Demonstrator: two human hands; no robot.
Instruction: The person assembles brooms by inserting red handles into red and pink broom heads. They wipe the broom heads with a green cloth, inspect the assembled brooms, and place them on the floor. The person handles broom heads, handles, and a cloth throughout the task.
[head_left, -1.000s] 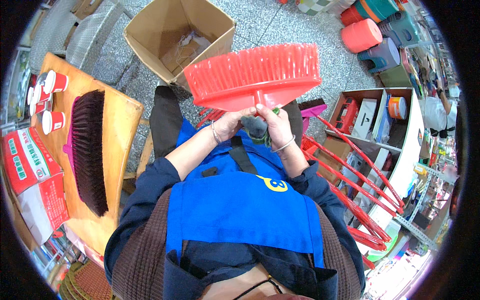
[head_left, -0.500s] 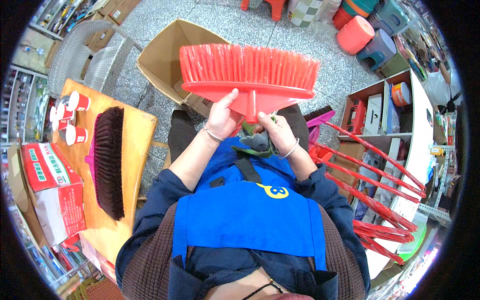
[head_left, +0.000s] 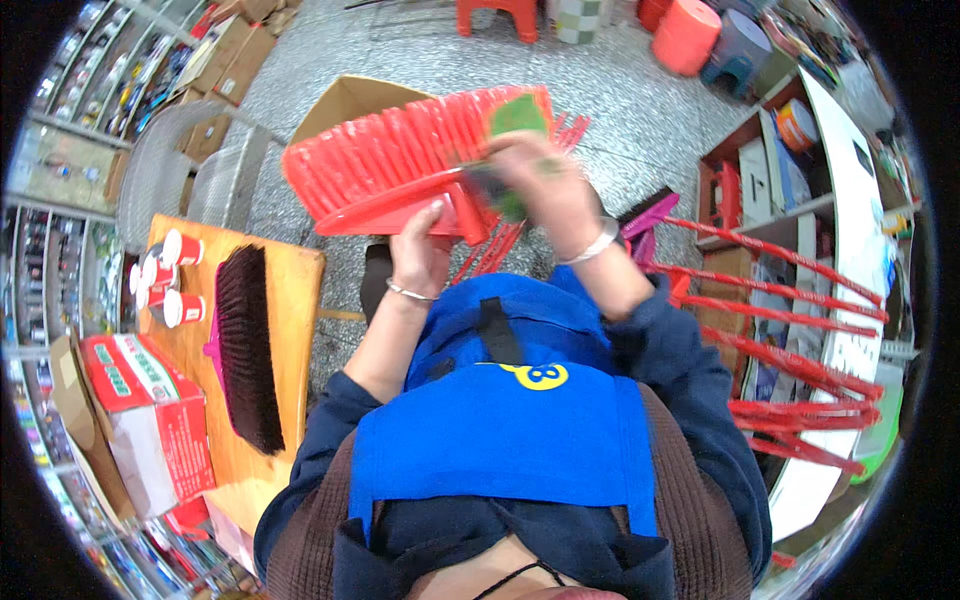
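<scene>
My left hand (head_left: 420,257) grips a red broom head (head_left: 395,150) near its socket, with the thumb laid on the plastic base. The bristles point away from me, and the head is tilted, its left end lower. My right hand (head_left: 552,190), smeared by motion, is closed on a green and dark grey cloth (head_left: 518,118) at the right end of the broom head. Part of the cloth lies over the bristles there; how firmly it presses cannot be made out. Red sticks (head_left: 497,250) show below and behind the broom head.
On the wooden table (head_left: 305,290) at left lie a dark-bristled broom head (head_left: 250,350) and several paper cups (head_left: 184,308). A red and white carton (head_left: 150,410) stands beside it. An open cardboard box (head_left: 350,97) is ahead. Red broom handles (head_left: 800,320) lean by the white shelf (head_left: 845,200) at right.
The broom head has tilted and moved left, its left end now lower. My right hand has carried the cloth from below the socket up to the right end of the bristles.
</scene>
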